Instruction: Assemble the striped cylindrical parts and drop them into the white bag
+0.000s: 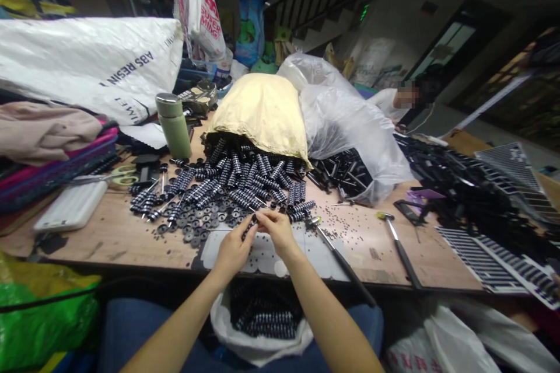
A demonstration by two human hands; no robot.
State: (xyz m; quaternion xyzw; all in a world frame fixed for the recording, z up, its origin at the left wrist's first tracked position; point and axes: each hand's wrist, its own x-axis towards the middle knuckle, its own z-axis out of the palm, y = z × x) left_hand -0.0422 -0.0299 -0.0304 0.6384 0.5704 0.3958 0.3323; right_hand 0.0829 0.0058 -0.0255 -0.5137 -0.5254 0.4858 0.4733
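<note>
My left hand (234,247) and my right hand (275,230) meet above the near edge of the wooden table (122,239). Both are closed in a pinch on a short black-and-white striped stack of small discs (250,226) held between them. Just beyond the hands lies a heap of similar striped stacks (236,183) spilling from a tan paper sack (262,113), with loose black discs (201,224) scattered in front. In my lap sits a white bag (262,320) holding more striped stacks.
A green flask (174,125) stands at the back left near scissors (118,177) and a white case (72,206). Clear plastic bag (350,122) of black parts lies right. Two long-handled tools (336,256) (400,247) rest near the table edge. Another person (405,98) sits at the far right.
</note>
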